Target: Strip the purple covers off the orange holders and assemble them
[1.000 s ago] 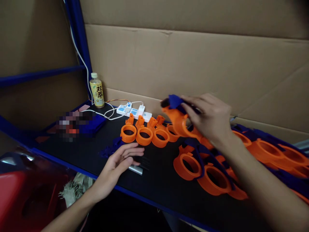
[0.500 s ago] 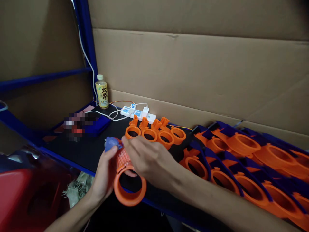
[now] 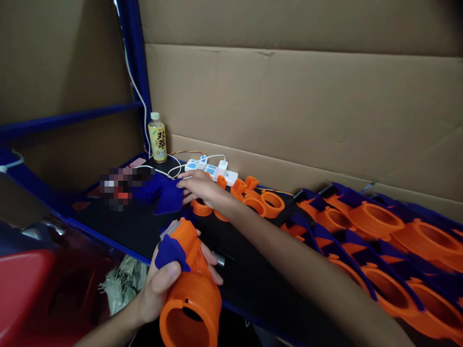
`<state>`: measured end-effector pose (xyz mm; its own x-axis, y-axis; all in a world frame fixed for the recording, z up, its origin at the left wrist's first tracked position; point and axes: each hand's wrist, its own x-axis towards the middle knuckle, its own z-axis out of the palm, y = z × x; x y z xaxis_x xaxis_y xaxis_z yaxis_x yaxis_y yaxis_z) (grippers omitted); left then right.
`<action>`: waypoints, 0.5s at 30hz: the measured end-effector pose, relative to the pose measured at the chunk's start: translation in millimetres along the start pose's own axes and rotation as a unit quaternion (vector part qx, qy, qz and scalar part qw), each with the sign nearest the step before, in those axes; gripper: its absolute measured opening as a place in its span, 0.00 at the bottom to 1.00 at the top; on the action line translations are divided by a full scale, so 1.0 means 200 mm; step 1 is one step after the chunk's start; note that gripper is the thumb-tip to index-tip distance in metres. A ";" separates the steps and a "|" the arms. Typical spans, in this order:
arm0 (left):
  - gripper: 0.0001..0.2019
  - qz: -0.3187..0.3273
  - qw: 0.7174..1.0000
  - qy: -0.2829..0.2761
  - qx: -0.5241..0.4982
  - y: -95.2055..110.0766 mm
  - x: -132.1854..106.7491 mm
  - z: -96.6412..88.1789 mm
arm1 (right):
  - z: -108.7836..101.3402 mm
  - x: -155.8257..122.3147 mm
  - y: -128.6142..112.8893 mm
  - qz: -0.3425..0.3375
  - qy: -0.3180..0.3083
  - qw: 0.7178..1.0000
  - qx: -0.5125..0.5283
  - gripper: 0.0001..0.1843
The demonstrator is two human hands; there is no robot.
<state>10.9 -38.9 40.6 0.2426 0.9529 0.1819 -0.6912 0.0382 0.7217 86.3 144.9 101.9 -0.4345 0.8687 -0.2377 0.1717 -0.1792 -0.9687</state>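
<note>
My left hand (image 3: 159, 284) is wrapped round an orange plastic tape dispenser (image 3: 190, 294), its ring toward me. A blue piece (image 3: 170, 253) sits on the dispenser's side beneath my thumb, and a toothed metal blade (image 3: 169, 228) shows at its top end. Across the table my right hand (image 3: 200, 185) has its fingers at the right edge of a flat blue plastic piece (image 3: 170, 196), which it appears to grip; the thumb is partly hidden. Several orange dispenser bodies (image 3: 274, 204) stand just behind my right wrist.
Rows of orange and blue dispensers (image 3: 379, 217) fill the right side. A white power strip (image 3: 229, 177) with cables and a drink bottle (image 3: 158, 139) stand by the cardboard wall (image 3: 289, 96). A small metal-ended tool (image 3: 219, 259) lies near the left hand. A red plastic object (image 3: 25, 294) is at lower left.
My right hand has left the dispenser and reached out to the blue piece, which now sits further right. My left hand has tilted the dispenser and brought it lower and nearer.
</note>
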 end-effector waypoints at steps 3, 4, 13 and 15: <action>0.27 0.025 0.999 -0.031 -0.008 -0.03 -0.02 -0.02 | 0.16 0.12 0.04 0.033 -0.022 0.997 0.071 0.20; 0.27 0.032 0.999 -0.035 -0.016 -0.03 -0.02 -0.03 | 0.20 0.16 0.05 0.040 -0.017 0.995 0.093 0.23; 0.25 0.042 0.997 -0.056 -0.041 -0.01 0.01 -0.04 | 0.33 0.31 0.16 0.062 0.036 0.978 0.197 0.33; 0.26 0.039 0.997 -0.056 -0.040 -0.01 0.01 -0.04 | 0.33 0.31 0.17 0.063 0.040 0.976 0.204 0.29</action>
<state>7.1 -35.2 34.7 0.2566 0.9149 0.3116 -0.7614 -0.0073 0.6482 7.1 161.4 49.7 -0.3586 0.8587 -0.3661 -0.1542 -0.4413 -0.8840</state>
